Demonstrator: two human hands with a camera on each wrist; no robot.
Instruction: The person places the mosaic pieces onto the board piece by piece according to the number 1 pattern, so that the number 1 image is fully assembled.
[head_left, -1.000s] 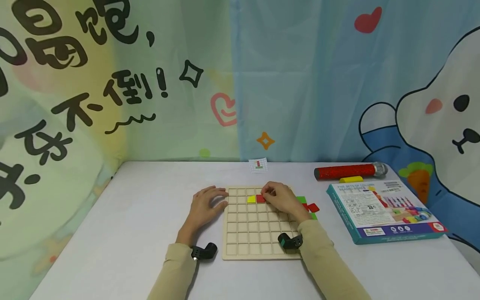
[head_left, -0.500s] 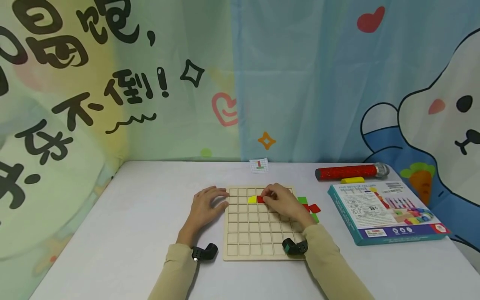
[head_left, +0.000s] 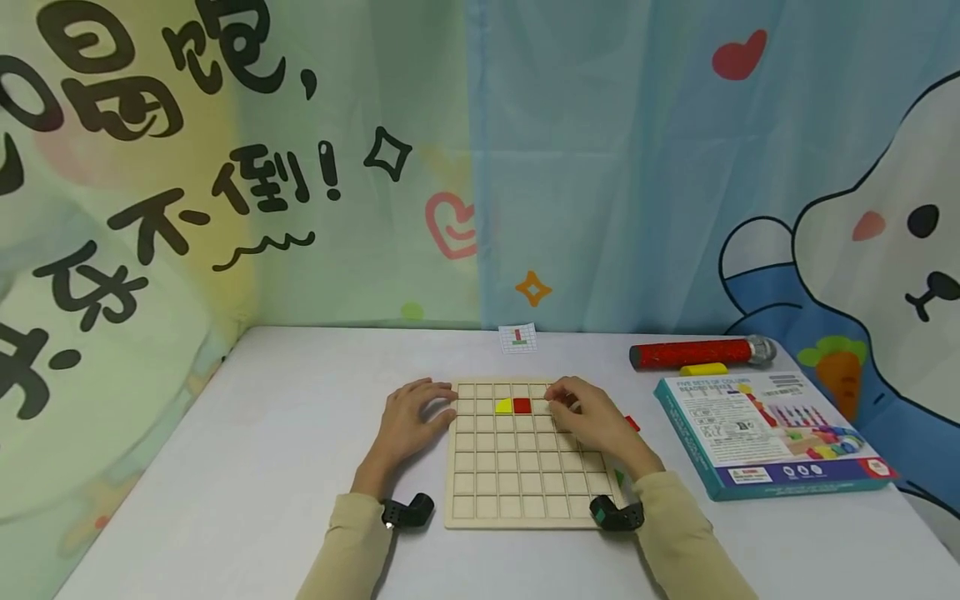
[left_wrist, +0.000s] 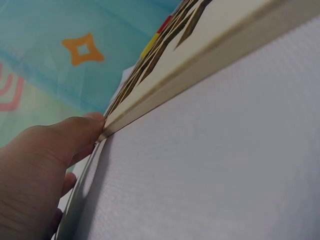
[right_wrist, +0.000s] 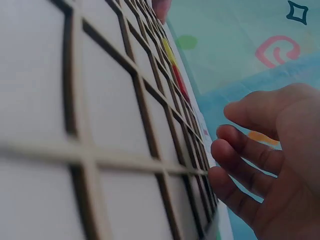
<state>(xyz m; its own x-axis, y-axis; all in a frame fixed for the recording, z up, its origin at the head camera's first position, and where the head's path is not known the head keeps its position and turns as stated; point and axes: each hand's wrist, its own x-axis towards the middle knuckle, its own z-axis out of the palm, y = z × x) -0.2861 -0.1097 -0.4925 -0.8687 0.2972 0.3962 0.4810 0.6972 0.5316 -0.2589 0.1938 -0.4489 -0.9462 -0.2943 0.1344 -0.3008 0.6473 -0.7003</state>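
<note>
A pale wooden grid board (head_left: 517, 504) lies on the table. In its second row from the back, a yellow tile (head_left: 503, 406) and a red tile (head_left: 522, 406) sit side by side in neighbouring cells. My left hand (head_left: 411, 421) touches the board's left edge with thumb and fingertips; the left wrist view has a fingertip at the edge (left_wrist: 100, 120). Over the board's right back part hovers my right hand (head_left: 596, 417). Its fingers are loosely bent, and the right wrist view shows nothing between thumb and fingertips (right_wrist: 220, 150).
Part of a red piece (head_left: 632, 423) and a bit of green (head_left: 619, 477) show past my right hand, which hides the rest. A small grid-printed card (head_left: 517, 338) lies behind the board. Rightward are a box (head_left: 772, 433), a red microphone (head_left: 690, 353) and a yellow cylinder (head_left: 703, 369).
My right hand has moved off the red tile, to the right and slightly nearer me. The red tile now shows whole in its cell. My left hand stays at the board's edge.
</note>
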